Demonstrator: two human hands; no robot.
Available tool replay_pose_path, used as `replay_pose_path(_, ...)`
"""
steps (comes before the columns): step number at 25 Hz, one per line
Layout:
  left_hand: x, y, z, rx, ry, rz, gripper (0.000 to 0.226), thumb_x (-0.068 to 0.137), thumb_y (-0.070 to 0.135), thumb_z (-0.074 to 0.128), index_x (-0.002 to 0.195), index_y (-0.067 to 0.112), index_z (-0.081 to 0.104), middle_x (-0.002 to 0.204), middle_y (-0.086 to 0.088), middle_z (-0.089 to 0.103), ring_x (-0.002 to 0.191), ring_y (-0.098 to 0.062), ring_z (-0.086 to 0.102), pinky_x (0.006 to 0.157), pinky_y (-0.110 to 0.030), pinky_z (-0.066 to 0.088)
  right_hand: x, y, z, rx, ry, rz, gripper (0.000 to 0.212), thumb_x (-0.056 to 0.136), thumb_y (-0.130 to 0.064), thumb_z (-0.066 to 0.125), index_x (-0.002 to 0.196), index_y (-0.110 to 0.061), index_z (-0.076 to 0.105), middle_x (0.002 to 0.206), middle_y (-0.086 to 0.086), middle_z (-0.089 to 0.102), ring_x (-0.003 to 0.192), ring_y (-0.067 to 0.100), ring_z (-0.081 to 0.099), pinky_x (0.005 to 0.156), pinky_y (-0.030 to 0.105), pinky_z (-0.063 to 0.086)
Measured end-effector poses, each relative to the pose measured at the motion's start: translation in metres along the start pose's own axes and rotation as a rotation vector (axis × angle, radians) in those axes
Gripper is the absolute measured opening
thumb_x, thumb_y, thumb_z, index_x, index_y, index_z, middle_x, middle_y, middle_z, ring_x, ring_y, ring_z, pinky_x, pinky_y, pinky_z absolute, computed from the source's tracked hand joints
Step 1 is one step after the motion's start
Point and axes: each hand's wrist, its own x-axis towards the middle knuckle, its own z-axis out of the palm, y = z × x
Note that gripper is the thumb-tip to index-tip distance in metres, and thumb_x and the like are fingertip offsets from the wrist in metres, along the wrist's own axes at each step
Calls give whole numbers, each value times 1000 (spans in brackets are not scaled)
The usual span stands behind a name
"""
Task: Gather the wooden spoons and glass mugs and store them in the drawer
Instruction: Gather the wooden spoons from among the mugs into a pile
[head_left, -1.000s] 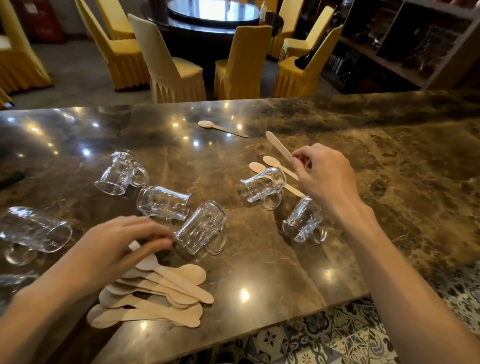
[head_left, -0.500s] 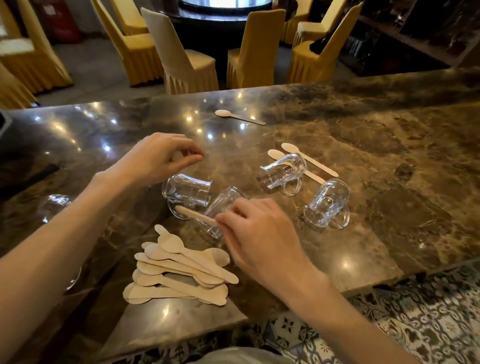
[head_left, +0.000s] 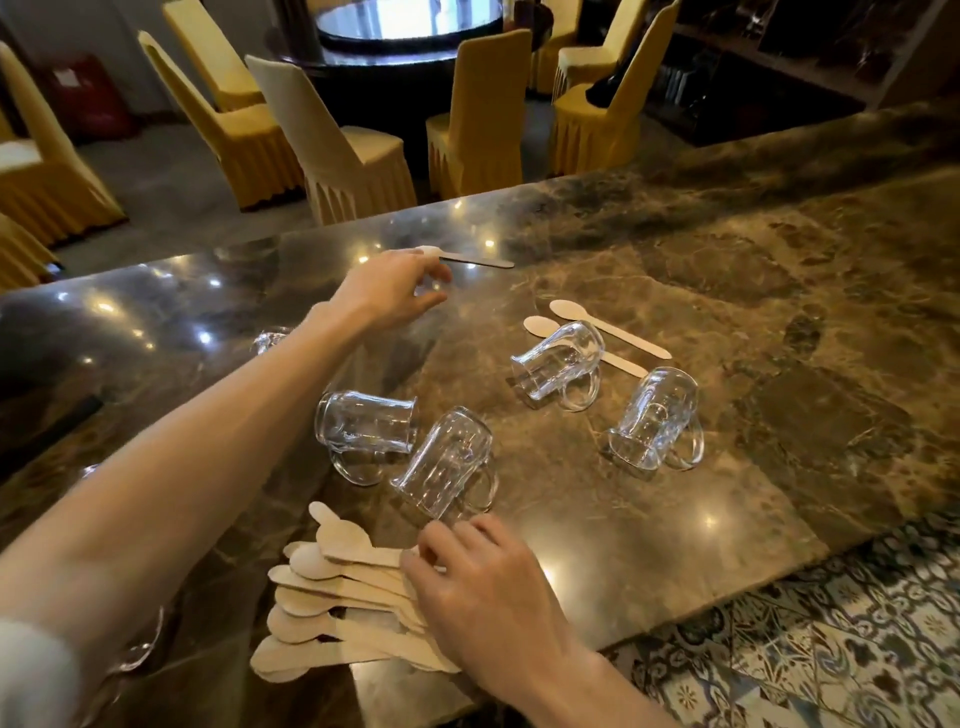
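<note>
We find the left hand (head_left: 389, 293) holding nothing, thumb and forefinger parted, just beside the bowl of a lone wooden spoon (head_left: 475, 260) far out on the counter (head_left: 779, 312); we cannot confirm contact. The right hand (head_left: 488, 592) rests with loose fingers on the handles of the spoon pile (head_left: 322, 597) at the near edge. Four glass mugs (head_left: 366, 428) lie on their sides between, with two spoons (head_left: 613, 330) beside them.

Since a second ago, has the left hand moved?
Yes. The left hand has gone from beside the spoon pile, away across the counter, to the far spoon.
</note>
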Motion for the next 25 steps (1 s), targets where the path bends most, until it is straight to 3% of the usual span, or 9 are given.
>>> replay_pose_path(4,41,-16,18,58,-64,-87,41,91,28,58,130,23,49,132,-5,55,116,-25,55,90,-36,45,-1,1,1,20,37,24,14,80,-23,56,73,-26,67,69,-8,59,59,11,52,64,22,45)
replay_pose_path(9,75,-31,40,108,-183,-210,53,93,25,54,143,22,34,144,-9,44,124,-29,50,96,-41,46,0,9,1,75,162,71,19,73,-30,65,55,-26,60,56,-10,52,52,10,46,58,20,44)
replay_pose_path(14,92,-43,62,145,-260,-232,55,98,23,41,149,27,19,157,-2,22,144,-24,20,114,-45,26,-5,25,-7,128,184,65,13,78,-33,65,65,-31,66,62,-15,58,56,3,51,63,15,45)
replay_pose_path(18,95,-45,70,171,-161,-170,49,95,21,49,142,27,36,147,-6,41,135,-28,37,109,-45,34,-4,72,-41,110,292,176,13,86,-32,62,80,-25,72,79,-8,66,71,10,59,72,24,48)
replay_pose_path(21,91,-45,69,194,-61,-90,32,92,23,54,124,27,56,130,-6,58,120,-29,52,100,-45,41,0,112,-67,71,302,293,14,87,-28,61,87,-20,72,86,-5,68,78,13,61,73,30,50)
replay_pose_path(25,87,-43,62,201,-18,-57,21,89,23,60,108,29,63,117,-2,62,110,-25,56,93,-41,45,11,157,-82,58,285,456,12,85,-27,64,86,-21,73,86,-6,69,78,16,62,70,32,50)
